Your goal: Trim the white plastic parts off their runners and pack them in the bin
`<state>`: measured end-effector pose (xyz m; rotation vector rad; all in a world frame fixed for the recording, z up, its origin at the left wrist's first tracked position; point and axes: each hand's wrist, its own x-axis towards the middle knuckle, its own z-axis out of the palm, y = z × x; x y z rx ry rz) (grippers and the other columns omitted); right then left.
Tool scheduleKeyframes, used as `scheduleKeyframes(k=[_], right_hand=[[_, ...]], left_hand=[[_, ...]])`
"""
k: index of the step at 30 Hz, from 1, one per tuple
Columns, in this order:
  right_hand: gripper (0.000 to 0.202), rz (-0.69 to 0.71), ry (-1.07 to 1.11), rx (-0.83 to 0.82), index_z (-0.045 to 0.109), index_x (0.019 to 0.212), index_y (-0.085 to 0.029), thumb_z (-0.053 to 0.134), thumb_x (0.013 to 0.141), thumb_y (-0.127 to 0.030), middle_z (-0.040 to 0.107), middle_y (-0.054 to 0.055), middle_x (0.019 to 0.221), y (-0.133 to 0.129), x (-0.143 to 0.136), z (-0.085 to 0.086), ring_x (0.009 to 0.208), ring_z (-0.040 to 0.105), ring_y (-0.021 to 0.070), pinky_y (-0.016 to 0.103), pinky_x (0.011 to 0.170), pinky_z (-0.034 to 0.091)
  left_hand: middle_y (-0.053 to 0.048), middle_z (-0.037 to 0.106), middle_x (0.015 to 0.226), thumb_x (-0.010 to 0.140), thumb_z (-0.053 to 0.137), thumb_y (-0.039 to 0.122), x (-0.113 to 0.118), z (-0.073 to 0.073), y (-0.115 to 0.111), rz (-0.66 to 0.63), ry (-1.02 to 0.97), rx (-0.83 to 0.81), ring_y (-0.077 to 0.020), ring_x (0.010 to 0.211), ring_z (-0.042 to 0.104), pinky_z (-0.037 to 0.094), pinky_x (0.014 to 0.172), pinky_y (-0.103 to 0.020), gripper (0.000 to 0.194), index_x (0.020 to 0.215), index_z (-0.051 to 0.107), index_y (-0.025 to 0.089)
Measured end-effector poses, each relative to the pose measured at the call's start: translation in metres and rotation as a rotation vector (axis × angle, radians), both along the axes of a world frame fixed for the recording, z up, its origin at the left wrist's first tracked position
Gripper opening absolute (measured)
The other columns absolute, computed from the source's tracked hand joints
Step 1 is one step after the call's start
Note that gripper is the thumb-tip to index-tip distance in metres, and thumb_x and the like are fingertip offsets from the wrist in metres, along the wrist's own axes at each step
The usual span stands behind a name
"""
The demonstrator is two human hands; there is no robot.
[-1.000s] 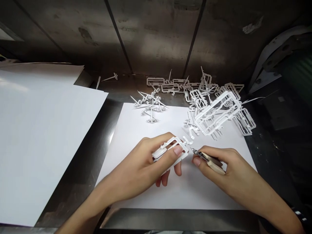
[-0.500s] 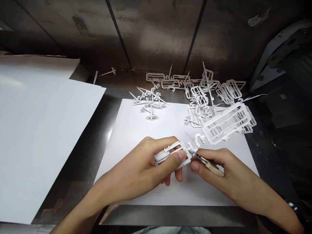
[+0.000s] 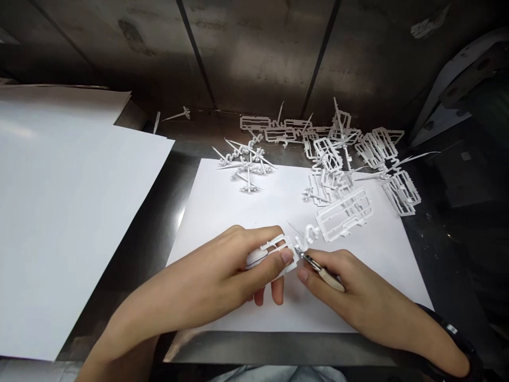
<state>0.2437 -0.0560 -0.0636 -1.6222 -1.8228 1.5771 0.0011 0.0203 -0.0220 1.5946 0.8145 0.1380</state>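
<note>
A white plastic frame piece is pinched between the thumb and fingers of my left hand. From its right end a curved runner leads to a second rectangular frame, which extends up to the right. My right hand is closed around small cutters with cream handles. The cutter tips touch the joint between the held frame and the runner. Whether the blades are fully closed is too small to tell.
White paper lies under my hands on a dark metal surface. Behind are a pile of spiky runner pieces and a heap of white frames. Large white sheets lie at left, a metal wall at the back.
Both hands, with the frames and cutters, have shifted a little to the left. The second frame has moved left and down, uncovering more of the frames at the right.
</note>
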Motion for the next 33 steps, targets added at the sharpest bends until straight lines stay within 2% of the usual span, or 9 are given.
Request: scheduleKeyframes(k=[4,9,15,20,23,26,29,31,33], right_hand=[[0.034,0.008,0.005,0.009,0.066,0.091,-0.022,0.051,0.117,-0.037,0.059,-0.003,0.08,0.0,-0.002,-0.002,0.074,0.053,0.0169,0.033,0.068,0.038],[0.034,0.026,-0.003,0.022,0.065,0.088,-0.022,0.052,0.116,-0.037,0.053,-0.005,0.071,-0.002,-0.01,-0.006,0.067,0.048,0.0157,0.033,0.064,0.034],[0.046,0.005,-0.016,0.018,0.056,0.08,-0.023,0.048,0.116,-0.049,0.05,-0.004,0.067,-0.006,-0.024,-0.016,0.064,0.044,0.016,0.032,0.063,0.031],[0.052,0.006,-0.099,0.032,0.051,0.077,-0.023,0.044,0.117,-0.055,0.048,-0.003,0.067,-0.009,-0.025,-0.027,0.069,0.044,0.0177,0.033,0.067,0.03],[0.052,0.043,-0.112,0.031,0.049,0.077,-0.023,0.048,0.116,-0.057,0.053,-0.002,0.071,-0.01,-0.022,-0.023,0.077,0.05,0.0192,0.032,0.07,0.032],[0.054,0.092,-0.072,0.048,0.043,0.074,-0.022,0.056,0.113,-0.057,0.047,-0.004,0.068,-0.006,-0.017,-0.012,0.074,0.05,0.0175,0.03,0.068,0.034],[0.046,0.007,-0.018,0.173,0.052,0.079,-0.023,0.056,0.114,-0.052,0.055,-0.004,0.072,-0.001,-0.009,-0.006,0.073,0.055,0.0168,0.028,0.069,0.041],[0.036,-0.107,-0.032,0.323,0.066,0.094,-0.025,0.055,0.115,-0.052,0.069,-0.001,0.085,0.001,0.0,-0.011,0.08,0.065,0.0191,0.027,0.073,0.049],[0.027,-0.193,-0.075,0.522,0.073,0.116,-0.029,0.059,0.113,-0.052,0.079,0.001,0.099,0.008,0.004,-0.022,0.089,0.074,0.0224,0.027,0.074,0.055]], left_hand=[[0.014,0.077,0.079,0.114,0.06,0.021,0.0,0.0,0.0,-0.021,0.01,-0.007,-0.0059,0.071,0.069,0.05,0.073,-0.009,0.026,0.09,0.07,0.025],[0.015,0.078,0.083,0.113,0.062,0.026,-0.005,0.0,0.0,-0.03,0.117,-0.008,-0.0057,0.076,0.073,0.051,0.077,-0.008,0.024,0.089,0.07,0.027],[0.011,0.083,0.092,0.113,0.06,0.039,-0.017,-0.002,-0.001,-0.052,0.189,-0.175,-0.0139,0.079,0.078,0.061,0.075,-0.016,0.019,0.1,0.071,0.029],[0.01,0.081,0.085,0.114,0.056,0.046,-0.022,-0.009,0.0,-0.032,0.236,-0.203,-0.0127,0.071,0.076,0.06,0.073,-0.015,0.027,0.095,0.065,0.028],[0.008,0.08,0.082,0.113,0.056,0.05,-0.026,-0.005,0.004,-0.048,0.298,-0.167,-0.0149,0.067,0.075,0.06,0.07,-0.019,0.031,0.094,0.06,0.027],[0.006,0.078,0.077,0.112,0.055,0.055,-0.034,-0.001,0.01,-0.041,0.346,-0.076,-0.0171,0.067,0.074,0.059,0.07,-0.022,0.033,0.096,0.057,0.027],[0.001,0.081,0.081,0.114,0.049,0.057,-0.04,-0.005,0.012,-0.045,0.259,-0.041,-0.0195,0.075,0.077,0.06,0.077,-0.026,0.031,0.112,0.059,0.027],[-0.004,0.083,0.093,0.116,0.045,0.054,-0.04,-0.009,0.009,-0.071,0.171,-0.066,-0.0199,0.077,0.078,0.061,0.077,-0.029,0.032,0.128,0.057,0.027],[-0.007,0.082,0.099,0.118,0.042,0.047,-0.034,-0.011,0.004,-0.115,0.108,-0.092,-0.0182,0.071,0.077,0.06,0.068,-0.027,0.028,0.134,0.054,0.028]])
